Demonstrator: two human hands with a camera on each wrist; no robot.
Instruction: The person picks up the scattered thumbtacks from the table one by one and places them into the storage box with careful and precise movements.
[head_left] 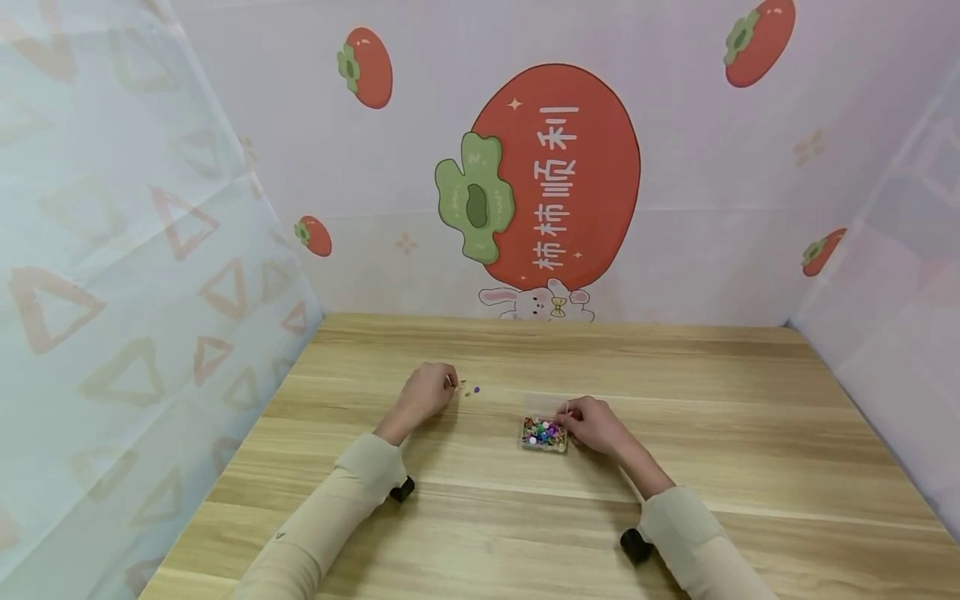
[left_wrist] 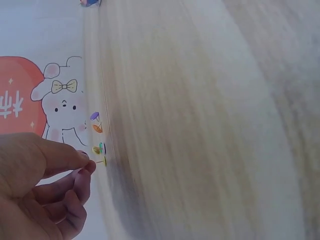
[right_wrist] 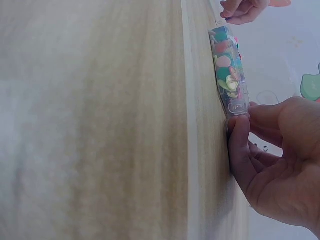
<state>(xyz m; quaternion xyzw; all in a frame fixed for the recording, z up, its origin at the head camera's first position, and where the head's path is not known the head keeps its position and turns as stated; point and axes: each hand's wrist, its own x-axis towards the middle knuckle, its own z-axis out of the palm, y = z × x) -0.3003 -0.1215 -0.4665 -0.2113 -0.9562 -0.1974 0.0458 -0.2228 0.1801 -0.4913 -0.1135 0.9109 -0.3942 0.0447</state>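
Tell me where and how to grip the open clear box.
Grip the clear box probably by its left end wall, coming from the left: that side stands free, the right hand is at the other end, and loose tacks fill the open top.

Left hand (head_left: 426,390): cropped by the left wrist view's edge; we cannot tell whether its fingers (left_wrist: 75,212) hold the yellow pin (left_wrist: 105,161) at their tips.
Loose pins (head_left: 477,390): too small in the head view for us to count.
Box (head_left: 544,449): its floor lies hidden under heaped pins (head_left: 543,433); the left wrist view's top edge leaves us only a corner.
Right hand (head_left: 594,425): cropped by the right wrist view's edge.
Clear lid (head_left: 536,405): too faint for us to trace.
Desk (head_left: 487,533): its grain blurs in both wrist views.
Sleeves (head_left: 322,517): cut off at the head view's bottom.
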